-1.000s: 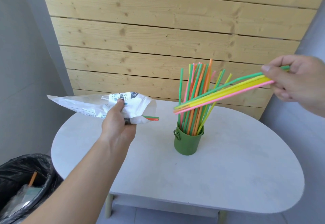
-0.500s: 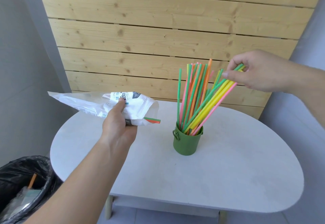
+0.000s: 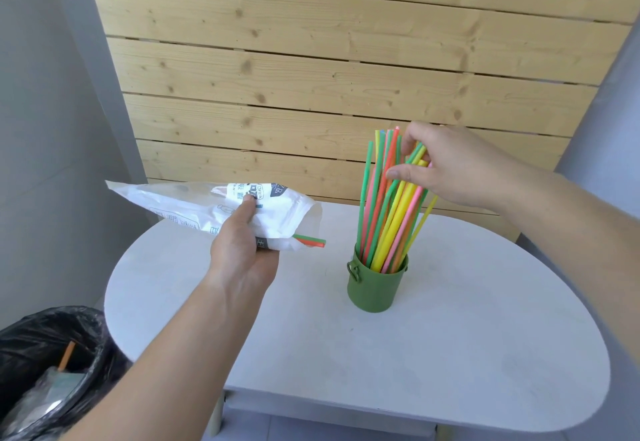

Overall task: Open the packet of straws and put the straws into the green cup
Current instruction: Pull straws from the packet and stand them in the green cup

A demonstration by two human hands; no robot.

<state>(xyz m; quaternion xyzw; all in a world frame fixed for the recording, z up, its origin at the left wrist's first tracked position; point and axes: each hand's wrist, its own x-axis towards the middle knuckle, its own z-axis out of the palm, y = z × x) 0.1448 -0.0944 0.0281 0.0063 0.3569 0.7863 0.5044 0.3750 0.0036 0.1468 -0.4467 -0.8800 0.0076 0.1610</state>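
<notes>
The green cup (image 3: 375,290) stands upright on the white table (image 3: 450,354), right of centre, with several coloured straws (image 3: 384,212) standing in it. My right hand (image 3: 446,165) is at the straws' top ends, fingers loosely around a bunch of yellow, green and pink ones whose lower ends sit in the cup. My left hand (image 3: 242,250) holds the white straw packet (image 3: 214,210) in the air left of the cup. The ends of a green and an orange straw (image 3: 310,241) stick out of the packet's open mouth.
A bin with a black liner (image 3: 45,364) stands on the floor at the lower left, with rubbish and an orange straw in it. A wooden slat wall runs behind the table. Grey walls close in on both sides.
My right hand carried a bunch of straws from the right, lowered their ends into the cup and tipped them upright. My left hand kept the packet almost still.
</notes>
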